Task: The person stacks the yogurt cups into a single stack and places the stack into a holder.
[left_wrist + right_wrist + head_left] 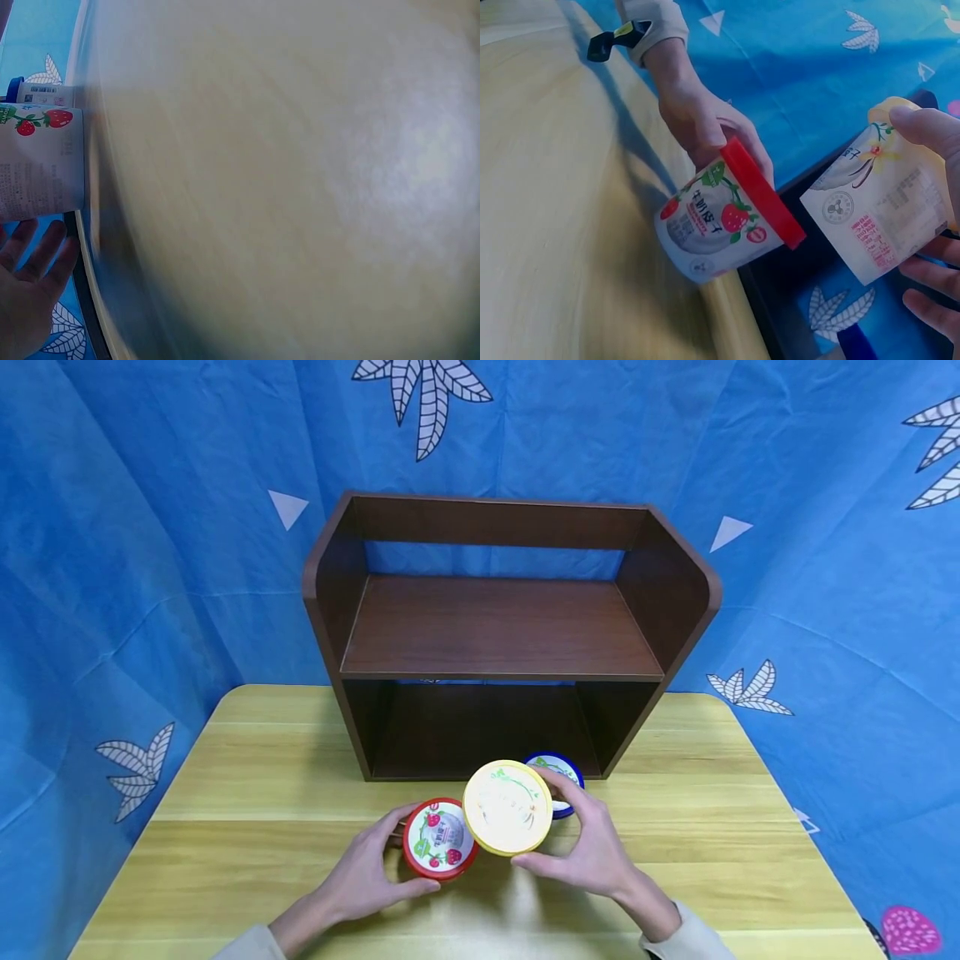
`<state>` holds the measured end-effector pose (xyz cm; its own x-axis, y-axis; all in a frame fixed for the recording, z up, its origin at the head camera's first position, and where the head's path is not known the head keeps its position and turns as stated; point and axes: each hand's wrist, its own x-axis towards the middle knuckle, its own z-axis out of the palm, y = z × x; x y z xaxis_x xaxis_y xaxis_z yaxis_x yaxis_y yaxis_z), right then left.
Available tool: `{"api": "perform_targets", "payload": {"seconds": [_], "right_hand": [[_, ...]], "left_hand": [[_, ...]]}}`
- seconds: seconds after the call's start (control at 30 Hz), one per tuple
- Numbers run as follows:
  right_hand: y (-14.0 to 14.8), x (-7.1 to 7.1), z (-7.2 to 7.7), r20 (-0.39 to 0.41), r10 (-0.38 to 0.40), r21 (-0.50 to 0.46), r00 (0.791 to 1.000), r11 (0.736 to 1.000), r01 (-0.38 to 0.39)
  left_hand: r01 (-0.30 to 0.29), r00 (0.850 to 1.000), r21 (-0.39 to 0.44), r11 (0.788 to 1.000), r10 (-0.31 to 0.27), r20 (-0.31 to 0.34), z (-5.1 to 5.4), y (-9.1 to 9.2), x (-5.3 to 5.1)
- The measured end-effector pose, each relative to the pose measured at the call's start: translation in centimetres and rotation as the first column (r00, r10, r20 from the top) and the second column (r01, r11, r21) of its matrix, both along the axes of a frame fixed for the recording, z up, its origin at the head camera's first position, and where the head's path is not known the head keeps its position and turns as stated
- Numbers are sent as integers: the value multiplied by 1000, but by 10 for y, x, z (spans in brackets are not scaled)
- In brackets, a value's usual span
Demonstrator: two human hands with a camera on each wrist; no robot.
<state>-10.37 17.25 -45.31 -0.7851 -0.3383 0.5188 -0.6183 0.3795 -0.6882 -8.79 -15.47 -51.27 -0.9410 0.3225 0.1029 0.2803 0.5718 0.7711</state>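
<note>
My left hand (pixel 363 868) holds a white tub with a red lid (pixel 441 840), thumb on the near side and fingers on the left. Strawberries are printed on this red-lidded tub (pixel 705 217), seen from the side in the right wrist view. A yellow-lidded tub (pixel 507 807) is in my right hand (pixel 588 843), gripped by the lid between thumb and fingers. From the head it partly covers a blue-lidded tub (pixel 564 768), which stands behind it at the shelf front. In the left wrist view, fingers (pixel 49 259) show beside the red-lidded tub (pixel 41 161).
A dark brown two-level shelf (pixel 502 627) stands at the back of the wooden table (pixel 262 777). Its upper board and side panels are in sight. Blue printed cloth (pixel 187 485) hangs behind and around the table.
</note>
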Motion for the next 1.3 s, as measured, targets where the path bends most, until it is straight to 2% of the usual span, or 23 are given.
{"api": "perform_targets", "payload": {"seconds": [0.47,0.7,1.03,1.3], "right_hand": [[-25,-3,1,99,69,-60,993,996,-64],[-36,-6,-2,103,136,-85,985,988,-128],[-46,-8,-8,105,196,-125,975,975,-183],[-55,-7,-10,111,186,-94,976,980,-176]], "left_hand": [[27,1000,27,999,-27,-10,-1,-1,1],[34,999,47,998,-34,5,-3,-1,0],[-4,999,12,1000,3,51,-1,-2,1],[2,999,23,1000,-3,38,0,-2,3]]}}
